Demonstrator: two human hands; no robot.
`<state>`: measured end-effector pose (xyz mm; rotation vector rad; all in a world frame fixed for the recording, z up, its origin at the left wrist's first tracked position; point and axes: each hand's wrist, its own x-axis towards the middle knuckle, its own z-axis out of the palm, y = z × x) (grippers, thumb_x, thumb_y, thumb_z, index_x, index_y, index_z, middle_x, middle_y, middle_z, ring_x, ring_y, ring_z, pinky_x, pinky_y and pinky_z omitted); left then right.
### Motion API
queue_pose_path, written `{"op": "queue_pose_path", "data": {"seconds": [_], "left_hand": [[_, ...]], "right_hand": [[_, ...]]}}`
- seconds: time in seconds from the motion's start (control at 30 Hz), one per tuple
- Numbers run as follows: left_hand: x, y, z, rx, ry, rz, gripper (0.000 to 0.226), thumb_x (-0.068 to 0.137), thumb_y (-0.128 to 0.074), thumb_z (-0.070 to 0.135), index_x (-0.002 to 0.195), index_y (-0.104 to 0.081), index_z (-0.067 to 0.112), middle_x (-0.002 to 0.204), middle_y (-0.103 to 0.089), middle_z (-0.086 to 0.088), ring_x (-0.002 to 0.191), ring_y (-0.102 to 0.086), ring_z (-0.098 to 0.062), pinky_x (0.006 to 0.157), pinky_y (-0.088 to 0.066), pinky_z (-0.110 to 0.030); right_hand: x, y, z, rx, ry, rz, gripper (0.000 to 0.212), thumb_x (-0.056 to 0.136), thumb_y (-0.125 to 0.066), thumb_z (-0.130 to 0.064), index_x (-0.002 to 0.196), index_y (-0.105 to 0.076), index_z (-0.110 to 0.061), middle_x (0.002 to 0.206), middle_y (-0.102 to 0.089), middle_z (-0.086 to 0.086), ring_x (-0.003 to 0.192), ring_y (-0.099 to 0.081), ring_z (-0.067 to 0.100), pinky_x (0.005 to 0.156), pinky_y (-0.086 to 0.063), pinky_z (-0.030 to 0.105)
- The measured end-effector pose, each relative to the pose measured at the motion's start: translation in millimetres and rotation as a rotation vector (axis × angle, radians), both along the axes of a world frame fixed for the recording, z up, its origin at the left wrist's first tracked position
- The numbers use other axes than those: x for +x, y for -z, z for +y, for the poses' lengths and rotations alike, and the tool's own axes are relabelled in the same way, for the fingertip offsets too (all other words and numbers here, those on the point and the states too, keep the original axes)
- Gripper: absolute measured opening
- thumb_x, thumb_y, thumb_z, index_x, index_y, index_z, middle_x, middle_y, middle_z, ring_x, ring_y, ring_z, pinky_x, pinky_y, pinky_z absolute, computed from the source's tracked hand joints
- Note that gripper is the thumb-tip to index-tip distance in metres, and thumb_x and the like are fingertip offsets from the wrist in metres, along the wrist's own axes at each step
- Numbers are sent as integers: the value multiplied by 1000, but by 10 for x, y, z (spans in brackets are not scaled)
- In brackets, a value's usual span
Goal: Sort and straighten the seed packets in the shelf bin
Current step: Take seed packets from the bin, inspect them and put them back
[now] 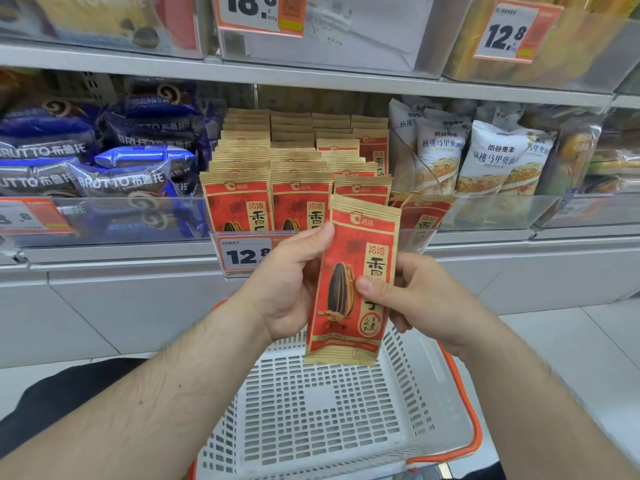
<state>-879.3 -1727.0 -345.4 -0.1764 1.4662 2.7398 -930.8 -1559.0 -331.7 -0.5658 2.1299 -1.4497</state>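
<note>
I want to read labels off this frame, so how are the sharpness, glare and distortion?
Head view: the held seed packet between the left hand and right hand is sharp and evenly lit; the top-shelf price tags and blue packs are soft; the clear bin front shows pale glare; wide-angle bending curves the shelf edge.

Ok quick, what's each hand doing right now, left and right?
Left hand: grips the red and tan paper seed packet along its left edge.
Right hand: pinches the same packet's right edge, thumb on front.
</note>
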Motion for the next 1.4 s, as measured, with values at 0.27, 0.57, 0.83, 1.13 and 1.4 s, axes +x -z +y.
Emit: {"op": "queue_pose_path", "data": {"seconds": [0.27,0.57,0.83,1.13,1.4], "left_hand": [[-39,-18,-31,-37,-38,-41,46,85,-52,40,114,-70,9,114,-73,-19,104,-71,-36,91,-57,-54],[-34,-60,-16,-44,-1,-140,56,85,-51,48,121,-68,9,116,-72,-18,103,-71,-33,86,-60,-47],[-7,-16,54,-90,124,-205,36,102,-46,33,93,-73,9,88,-77,-12,71,-74,-22,60,-60,-29],[-46,85,3,-447,-7,-46,26,106,-46,21,119,-68,22,105,-77,-4,90,-73,-15,69,-58,-26],[-52,-85,35,-521,-74,44,23,102,-54,17,105,-70,32,97,-78,7,90,-74,-10,72,-58,-26]], "right_hand": [[-6,22,-32,-90,133,122,39,83,-52,-50,81,-67,-15,62,-69,4,49,-58,20,45,-44,26],[-10,35,-40,-96,159,107,39,98,-50,-37,79,-65,-5,60,-68,7,44,-54,23,43,-42,28],[-53,-1,6,-175,339,-147,42,101,-51,-36,76,-63,-5,59,-66,12,32,-44,16,35,-33,21],[-69,54,21,-94,316,85,9,96,-61,-21,91,-68,-20,69,-73,1,50,-60,14,48,-46,23],[-74,-94,111,-176,336,74,12,94,-63,-6,99,-67,-16,68,-72,3,53,-62,14,52,-49,23]]}}
